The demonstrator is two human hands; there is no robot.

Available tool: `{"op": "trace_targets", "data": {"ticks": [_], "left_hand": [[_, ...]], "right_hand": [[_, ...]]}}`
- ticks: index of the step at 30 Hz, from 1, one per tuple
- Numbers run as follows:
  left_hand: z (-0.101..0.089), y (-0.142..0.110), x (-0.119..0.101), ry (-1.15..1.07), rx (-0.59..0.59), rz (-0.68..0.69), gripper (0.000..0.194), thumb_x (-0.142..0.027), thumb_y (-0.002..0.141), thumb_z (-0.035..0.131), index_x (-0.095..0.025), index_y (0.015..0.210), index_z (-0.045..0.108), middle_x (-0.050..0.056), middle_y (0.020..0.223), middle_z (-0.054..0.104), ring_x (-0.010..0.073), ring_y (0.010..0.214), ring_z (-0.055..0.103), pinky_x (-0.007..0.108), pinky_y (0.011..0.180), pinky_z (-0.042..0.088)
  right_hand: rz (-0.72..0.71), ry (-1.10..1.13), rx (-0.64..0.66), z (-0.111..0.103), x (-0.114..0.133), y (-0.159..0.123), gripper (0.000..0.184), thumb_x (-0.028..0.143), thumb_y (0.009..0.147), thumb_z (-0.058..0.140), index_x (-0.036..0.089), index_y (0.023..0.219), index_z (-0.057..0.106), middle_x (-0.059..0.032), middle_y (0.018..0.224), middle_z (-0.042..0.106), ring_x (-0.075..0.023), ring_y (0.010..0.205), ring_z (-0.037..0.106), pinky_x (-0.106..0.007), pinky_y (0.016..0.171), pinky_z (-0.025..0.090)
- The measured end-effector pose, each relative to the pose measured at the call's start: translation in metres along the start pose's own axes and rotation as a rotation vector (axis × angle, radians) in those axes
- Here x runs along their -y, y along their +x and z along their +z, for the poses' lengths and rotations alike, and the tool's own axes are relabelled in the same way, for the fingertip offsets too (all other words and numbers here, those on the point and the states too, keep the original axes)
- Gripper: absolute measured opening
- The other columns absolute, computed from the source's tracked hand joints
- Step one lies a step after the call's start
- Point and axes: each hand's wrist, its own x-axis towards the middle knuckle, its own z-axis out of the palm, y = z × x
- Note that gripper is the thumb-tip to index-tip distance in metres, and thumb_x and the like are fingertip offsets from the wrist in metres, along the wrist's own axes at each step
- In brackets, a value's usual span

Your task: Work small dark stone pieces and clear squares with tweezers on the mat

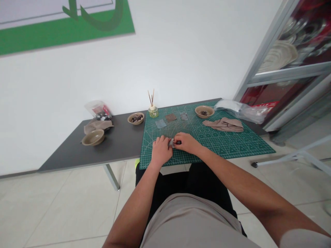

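Both hands meet over the near part of the green cutting mat. A small grey piece of sheer cloth, perhaps a little pouch, lies between them. My left hand rests on the mat with its fingers bent and closed on the cloth's left side. My right hand pinches the cloth's right side; a small dark lump shows under its fingers. Beyond the hands lie three flat squares: one pale blue, one brown and one grey.
A bowl of dark pieces stands by a reed diffuser. Another bowl and a brown cloth lie right, near a clear plastic bag. At left are a bowl, a cloth and a filled bag.
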Motion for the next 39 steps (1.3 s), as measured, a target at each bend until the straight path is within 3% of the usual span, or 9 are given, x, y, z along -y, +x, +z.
{"op": "trace_targets", "data": {"ticks": [8,14,24,29,32,39], "left_hand": [[0.0,0.0,-0.001,0.0,0.004,-0.013,0.02,-0.027,0.092,0.046,-0.024,0.105,0.06,0.008,0.11,0.058,0.0256,0.107,0.05,0.04,0.088,0.04],[0.003,0.001,0.0,0.007,0.0,-0.002,0.024,-0.025,0.09,0.047,-0.023,0.11,0.059,0.008,0.11,0.057,0.0259,0.107,0.049,0.04,0.089,0.04],[0.0,0.0,-0.001,-0.009,0.008,-0.01,0.023,-0.025,0.09,0.047,-0.023,0.11,0.059,0.008,0.111,0.058,0.0257,0.108,0.049,0.04,0.09,0.04],[0.002,0.0,0.0,-0.006,-0.009,-0.012,0.024,-0.026,0.09,0.047,-0.023,0.111,0.058,0.009,0.111,0.058,0.0266,0.107,0.049,0.041,0.089,0.04],[0.003,0.0,0.0,-0.012,-0.017,-0.013,0.022,-0.025,0.089,0.046,-0.023,0.107,0.059,0.008,0.11,0.058,0.0263,0.106,0.05,0.041,0.089,0.04],[0.003,-0.001,0.0,-0.017,-0.018,0.003,0.027,-0.024,0.089,0.047,-0.022,0.113,0.058,0.009,0.111,0.057,0.0261,0.108,0.049,0.041,0.09,0.04]], "right_hand": [[-0.015,-0.008,-0.017,0.007,-0.003,0.003,0.006,0.016,0.079,0.069,0.018,0.074,0.066,-0.0027,0.083,0.064,-0.0178,0.085,0.057,-0.03,0.08,0.041],[0.003,-0.034,-0.007,-0.003,-0.006,-0.002,0.009,0.014,0.078,0.068,0.018,0.071,0.066,-0.0019,0.081,0.063,-0.017,0.083,0.056,-0.029,0.079,0.041],[-0.038,0.01,0.015,0.003,-0.003,0.0,0.01,0.015,0.078,0.069,0.018,0.069,0.065,-0.0012,0.079,0.063,-0.0162,0.081,0.057,-0.028,0.077,0.041],[0.029,-0.027,-0.05,0.005,-0.003,0.002,0.009,0.014,0.078,0.068,0.018,0.071,0.066,-0.0023,0.081,0.065,-0.0175,0.084,0.056,-0.03,0.08,0.041],[-0.001,-0.026,-0.046,0.01,0.003,0.002,0.009,0.014,0.079,0.068,0.018,0.071,0.065,-0.003,0.082,0.065,-0.0179,0.084,0.056,-0.03,0.08,0.041],[0.021,-0.035,-0.017,0.0,-0.006,-0.001,0.009,0.014,0.078,0.069,0.018,0.07,0.066,-0.0026,0.081,0.065,-0.0179,0.084,0.057,-0.03,0.079,0.042]]}}
